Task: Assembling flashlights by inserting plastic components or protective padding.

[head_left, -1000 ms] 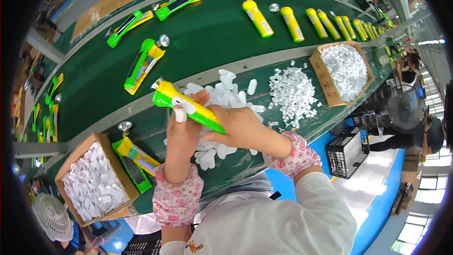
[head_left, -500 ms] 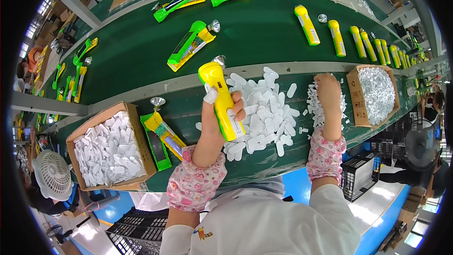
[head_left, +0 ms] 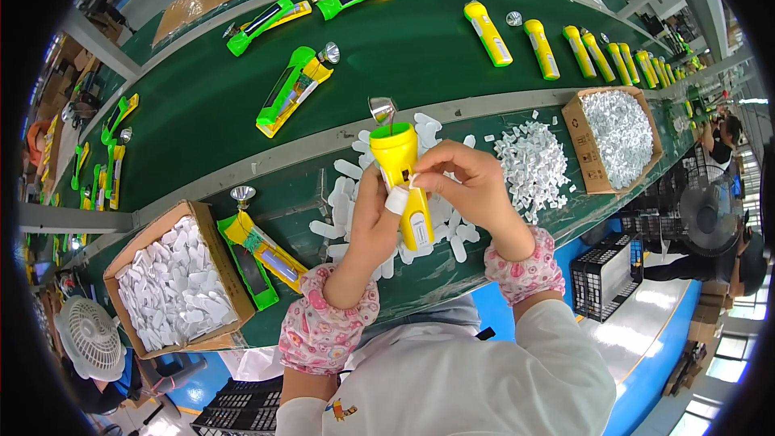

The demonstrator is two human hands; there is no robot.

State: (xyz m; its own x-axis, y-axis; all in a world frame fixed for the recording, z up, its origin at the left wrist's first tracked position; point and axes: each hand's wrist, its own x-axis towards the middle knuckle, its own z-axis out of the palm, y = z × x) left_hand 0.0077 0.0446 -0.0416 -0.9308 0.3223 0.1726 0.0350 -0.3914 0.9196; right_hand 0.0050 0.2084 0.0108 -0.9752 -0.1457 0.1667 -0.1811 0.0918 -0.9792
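My left hand grips a yellow torch with a green head ring, held upright over the bench; a silver reflector dangles on a wire at its top. A white band wraps my left thumb. My right hand pinches a small white piece against the side of the torch body. Under both hands lies a heap of flat white plastic pieces.
A cardboard box of white pieces stands at the left, a half-built yellow and green torch beside it. A pile of small white parts and another box lie right. Torches ride the green conveyor.
My right hand came back from the small-parts pile at the right and now meets the torch. The torch in my left hand has stayed upright.
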